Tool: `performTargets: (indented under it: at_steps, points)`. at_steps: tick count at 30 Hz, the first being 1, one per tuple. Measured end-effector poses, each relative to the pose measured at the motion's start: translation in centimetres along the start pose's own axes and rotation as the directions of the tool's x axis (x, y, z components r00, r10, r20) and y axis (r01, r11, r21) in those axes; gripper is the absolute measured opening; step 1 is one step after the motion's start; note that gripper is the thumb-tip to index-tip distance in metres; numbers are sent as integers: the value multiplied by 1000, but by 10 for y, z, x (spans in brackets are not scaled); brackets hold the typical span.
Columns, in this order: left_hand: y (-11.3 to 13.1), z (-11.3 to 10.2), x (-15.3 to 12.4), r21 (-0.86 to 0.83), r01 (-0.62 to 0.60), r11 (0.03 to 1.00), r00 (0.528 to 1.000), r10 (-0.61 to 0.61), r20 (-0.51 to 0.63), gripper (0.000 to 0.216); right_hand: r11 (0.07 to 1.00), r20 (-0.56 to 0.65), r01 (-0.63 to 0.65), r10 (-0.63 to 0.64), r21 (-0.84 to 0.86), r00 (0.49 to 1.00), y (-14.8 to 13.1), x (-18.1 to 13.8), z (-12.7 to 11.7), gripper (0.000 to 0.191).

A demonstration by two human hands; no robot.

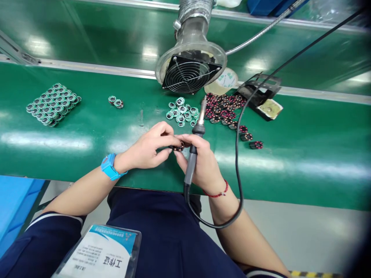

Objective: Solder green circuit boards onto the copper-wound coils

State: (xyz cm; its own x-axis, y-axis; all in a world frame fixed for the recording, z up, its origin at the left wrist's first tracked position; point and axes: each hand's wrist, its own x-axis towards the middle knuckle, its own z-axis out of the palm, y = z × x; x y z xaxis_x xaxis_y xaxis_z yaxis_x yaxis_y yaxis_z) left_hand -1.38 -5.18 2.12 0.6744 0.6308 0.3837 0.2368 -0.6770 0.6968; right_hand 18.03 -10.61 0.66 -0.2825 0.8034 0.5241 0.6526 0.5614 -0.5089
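Between the fingertips of both hands is a small motor stator (177, 146) with copper windings, partly covered by the fingers. My left hand (150, 146), with a blue watch (109, 166) at the wrist, closes on its left side. My right hand (203, 162) pinches its right side and also carries a soldering iron (191, 162), tip up and away from me. Just beyond the hands lies a loose pile of small green circuit boards (182, 111). To its right is a heap of stators (222, 106) with pink and copper parts, several trailing toward me.
A fume extractor (188, 75) hangs over the bench behind the boards. The iron's black cable (238, 154) loops over my right forearm. A soldering iron stand with sponge (269, 108) is at back right. Stacked board-topped pieces (53, 104) stand far left, two more pieces (116, 102) nearer.
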Motion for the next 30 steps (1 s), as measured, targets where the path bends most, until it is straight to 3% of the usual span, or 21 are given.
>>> performTargets:
  at_steps: [12, 14, 16, 18, 20, 24, 27, 30]
  points:
    - [-1, -3, 0, -136, -25, 990, 998, 33, 54, 15, 990, 40, -11, 6, 143, 999, -2, -3, -3, 58]
    - [-3, -3, 2, -219, 28, 975, 1000, -28, 3, 10, 989, 15, -7, 5, 147, 1000, -2, -3, -5, 59]
    - [-4, -2, 4, -330, 138, 934, 980, -177, -89, 7, 992, -16, -12, 14, 127, 1000, -2, -2, -6, 59]
    - [-5, 0, 6, -450, 270, 852, 921, -364, -137, 5, 996, -35, -8, 12, 87, 999, -2, -3, -6, 58]
    - [-5, 2, 7, -507, 380, 773, 874, -480, -78, 14, 999, -40, -2, 4, 40, 999, -1, -3, -5, 57]
    - [1, 6, 7, -439, 486, 756, 867, -482, 130, 22, 1000, -25, -4, 4, -9, 1000, 1, -4, 2, 56]
    - [5, 10, 6, -397, 460, 794, 883, -456, 112, 19, 999, -18, 24, -25, -41, 1000, 1, -4, 8, 54]
    - [6, 13, 5, -434, 474, 766, 866, -495, 74, 20, 998, -89, 30, -35, -60, 995, 0, -4, 14, 57]
